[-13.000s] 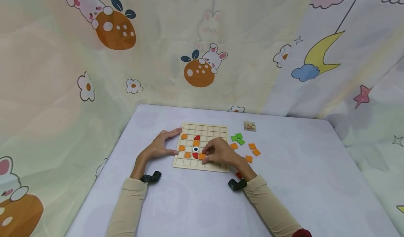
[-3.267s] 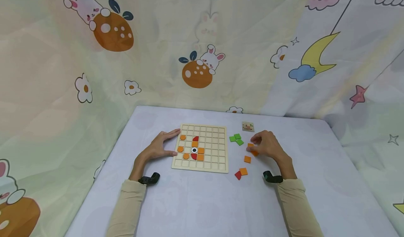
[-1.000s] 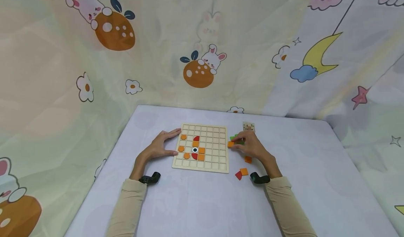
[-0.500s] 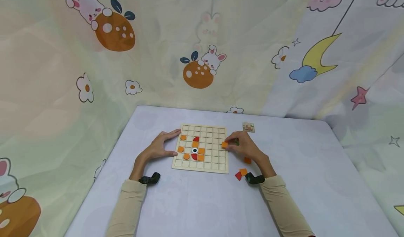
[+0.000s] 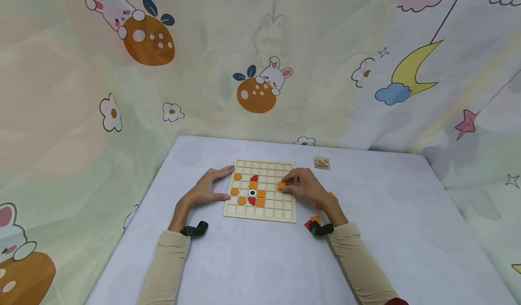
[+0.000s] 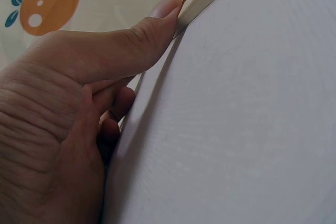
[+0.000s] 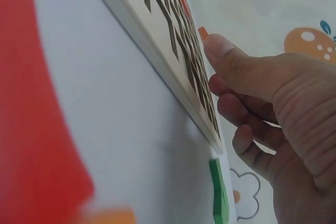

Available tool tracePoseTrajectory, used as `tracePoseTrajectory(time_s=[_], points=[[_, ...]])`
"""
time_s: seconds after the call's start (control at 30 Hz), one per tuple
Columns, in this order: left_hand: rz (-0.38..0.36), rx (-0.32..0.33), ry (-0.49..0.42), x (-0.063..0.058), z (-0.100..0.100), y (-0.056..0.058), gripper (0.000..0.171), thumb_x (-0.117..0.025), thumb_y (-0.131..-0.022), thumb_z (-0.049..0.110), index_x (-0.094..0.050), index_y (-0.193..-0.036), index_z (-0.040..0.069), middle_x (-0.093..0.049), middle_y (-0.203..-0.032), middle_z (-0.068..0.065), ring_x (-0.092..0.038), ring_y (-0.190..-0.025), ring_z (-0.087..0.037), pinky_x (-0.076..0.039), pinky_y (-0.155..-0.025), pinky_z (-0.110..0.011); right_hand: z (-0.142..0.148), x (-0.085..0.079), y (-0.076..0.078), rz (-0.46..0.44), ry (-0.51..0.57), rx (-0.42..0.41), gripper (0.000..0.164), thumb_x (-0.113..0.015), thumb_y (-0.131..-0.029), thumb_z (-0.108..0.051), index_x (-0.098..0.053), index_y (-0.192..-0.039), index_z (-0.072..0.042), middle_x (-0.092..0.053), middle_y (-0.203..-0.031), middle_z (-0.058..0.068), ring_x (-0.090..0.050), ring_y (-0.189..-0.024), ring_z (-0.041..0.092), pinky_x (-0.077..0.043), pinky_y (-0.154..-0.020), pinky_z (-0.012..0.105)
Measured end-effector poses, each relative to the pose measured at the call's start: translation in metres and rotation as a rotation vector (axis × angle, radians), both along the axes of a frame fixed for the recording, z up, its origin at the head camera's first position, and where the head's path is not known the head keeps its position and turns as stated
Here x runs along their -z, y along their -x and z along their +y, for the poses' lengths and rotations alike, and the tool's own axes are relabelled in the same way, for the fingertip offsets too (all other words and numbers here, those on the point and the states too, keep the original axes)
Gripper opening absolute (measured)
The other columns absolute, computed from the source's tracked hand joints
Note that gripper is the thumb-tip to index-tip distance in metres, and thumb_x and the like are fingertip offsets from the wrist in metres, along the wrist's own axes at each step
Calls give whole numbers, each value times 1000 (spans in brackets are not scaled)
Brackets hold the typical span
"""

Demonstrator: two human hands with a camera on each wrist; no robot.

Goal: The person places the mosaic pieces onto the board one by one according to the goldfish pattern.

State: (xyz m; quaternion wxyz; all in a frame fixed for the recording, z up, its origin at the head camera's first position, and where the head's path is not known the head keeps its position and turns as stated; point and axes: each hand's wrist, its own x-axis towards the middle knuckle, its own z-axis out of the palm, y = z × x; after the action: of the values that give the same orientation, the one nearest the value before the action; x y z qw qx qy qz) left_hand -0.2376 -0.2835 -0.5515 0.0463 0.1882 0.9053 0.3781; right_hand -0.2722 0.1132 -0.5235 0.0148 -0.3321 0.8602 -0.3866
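The square wooden grid board (image 5: 277, 212) lies on the table between the hands. My left hand (image 5: 205, 188) touches its left edge, thumb and fingers spread apart; the left wrist view has the thumb (image 6: 152, 30) against the board's side. Over the right part of the board, my right hand (image 5: 306, 187) pinches an orange square tile (image 5: 281, 186) between thumb and fingers. On the board sit three orange round tiles (image 5: 234, 191), a white eye tile (image 5: 253, 193), two red curved tiles (image 5: 254, 178) and three orange square tiles (image 5: 261, 193).
A small pattern card (image 5: 322, 162) lies beyond the right hand. Near the right wrist are a red tile (image 5: 308, 224) and loose orange tiles (image 5: 315, 219), partly covered. Green tiles (image 7: 219, 192) show beside the board in the right wrist view, hidden from the head.
My right hand picked up an orange square tile from the loose ones and carried it left over the board. Another orange square was added earlier. The left hand stays put.
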Motion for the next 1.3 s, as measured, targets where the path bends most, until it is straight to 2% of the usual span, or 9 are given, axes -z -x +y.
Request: tracePoseTrajectory(time_s=[0.33, 0.6, 0.87, 1.3], points=[[-9, 5, -2, -2, 2, 3, 102, -95, -81, 42, -46, -168, 22, -38, -178, 0, -46, -123, -24, -38, -109, -50, -19, 2, -1, -6, -5, 15, 24, -92, -89, -15, -85, -110, -7, -83, -103, 4, -64, -89, 16, -50, -81, 29], [-9, 3, 8, 0, 0, 3, 103, -95, -81, 44, -45, -168, 23, -38, -179, 2, -47, -122, -23, -39, -108, -49, -31, 2, -2, -42, -17, 22, 24, -89, -92, -13, -84, -114, -6, -83, -107, 5, -67, -95, 18, -52, -89, 33], [-9, 1, -16, -2, -1, 1, 102, -96, -80, 44, -47, -167, 21, -40, -178, -1, -47, -121, -24, -39, -107, -50, -39, 1, 0, -41, -19, 19, 24, -89, -91, -13, -85, -113, -5, -83, -104, 5, -64, -88, 15, -51, -81, 27], [-11, 5, -16, 0, -1, 1, 103, -96, -80, 43, -46, -168, 21, -39, -178, -1, -46, -122, -23, -38, -107, -49, -49, 2, 1, -42, -31, 21, 21, -90, -91, -14, -86, -110, -7, -83, -104, 4, -63, -87, 14, -51, -79, 26]])
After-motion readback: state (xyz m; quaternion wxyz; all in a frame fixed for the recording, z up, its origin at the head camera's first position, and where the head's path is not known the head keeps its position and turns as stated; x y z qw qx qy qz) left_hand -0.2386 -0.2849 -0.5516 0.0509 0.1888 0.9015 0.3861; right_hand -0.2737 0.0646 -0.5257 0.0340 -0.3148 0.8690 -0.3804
